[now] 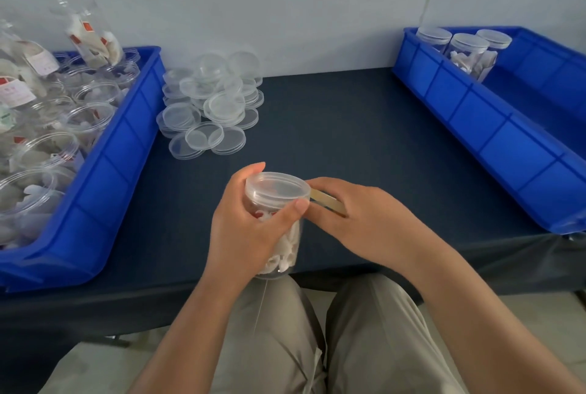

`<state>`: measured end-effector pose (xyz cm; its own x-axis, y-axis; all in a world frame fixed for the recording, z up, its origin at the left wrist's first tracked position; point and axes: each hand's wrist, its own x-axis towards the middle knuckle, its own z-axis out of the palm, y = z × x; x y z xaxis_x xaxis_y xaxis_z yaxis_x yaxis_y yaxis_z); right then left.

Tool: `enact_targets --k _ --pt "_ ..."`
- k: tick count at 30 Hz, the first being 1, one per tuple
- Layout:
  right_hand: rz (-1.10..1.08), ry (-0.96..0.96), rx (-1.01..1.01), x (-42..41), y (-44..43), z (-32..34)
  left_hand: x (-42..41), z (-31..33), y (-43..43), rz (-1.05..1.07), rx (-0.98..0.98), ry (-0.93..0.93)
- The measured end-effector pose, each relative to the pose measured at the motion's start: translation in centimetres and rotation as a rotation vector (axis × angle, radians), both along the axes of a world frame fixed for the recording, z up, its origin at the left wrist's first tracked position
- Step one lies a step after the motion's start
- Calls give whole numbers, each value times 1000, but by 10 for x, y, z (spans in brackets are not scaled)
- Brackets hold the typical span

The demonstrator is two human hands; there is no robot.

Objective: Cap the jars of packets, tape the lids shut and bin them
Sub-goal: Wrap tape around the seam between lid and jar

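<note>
While we hold the jar point(280, 244) of packets upright over the near edge of the dark surface point(348, 127), our left grip point(247, 229) is clamped around its clear wall, thumb pressed against the rim of the lid point(277, 189) that sits on top. Our right grip point(358, 222) is closed on a tan strip of tape point(328, 202), pinched between thumb and forefinger, with the strip's far end touching the lid's right edge. Left of us, a blue bin point(111, 171) holds many open jars point(92, 121) of packets, some stacked and tilted. Just beside that bin, a loose pile of clear lids point(209, 108) lies on the surface. Well apart on the right, a second blue bin point(475, 127) carries three capped jars point(469, 48) at its far end.
</note>
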<state>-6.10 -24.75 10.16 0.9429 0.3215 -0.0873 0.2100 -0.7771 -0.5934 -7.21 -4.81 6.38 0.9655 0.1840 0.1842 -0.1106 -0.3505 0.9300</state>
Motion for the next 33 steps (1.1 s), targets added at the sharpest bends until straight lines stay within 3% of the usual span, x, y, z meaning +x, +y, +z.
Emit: enact_targets --k 4,9,13,16,18,26,33 --pt "82 73 -61 1 -13 7 2 1 16 -37 -121 63" --pt "143 47 -175 12 -24 15 -6 4 25 -194 -407 183" --pt "157 35 -74 21 -33 17 -8 5 34 -355 -711 369" --pt "202 56 37 22 -25 14 -6 3 36 -437 -781 384" --pt "207 64 84 20 -20 13 -4 0 37 -460 -765 356" --pt "137 41 107 18 -16 1 4 -11 37 -399 -342 116" --pt "83 27 62 11 -10 -6 0 -14 25 -284 -227 76"
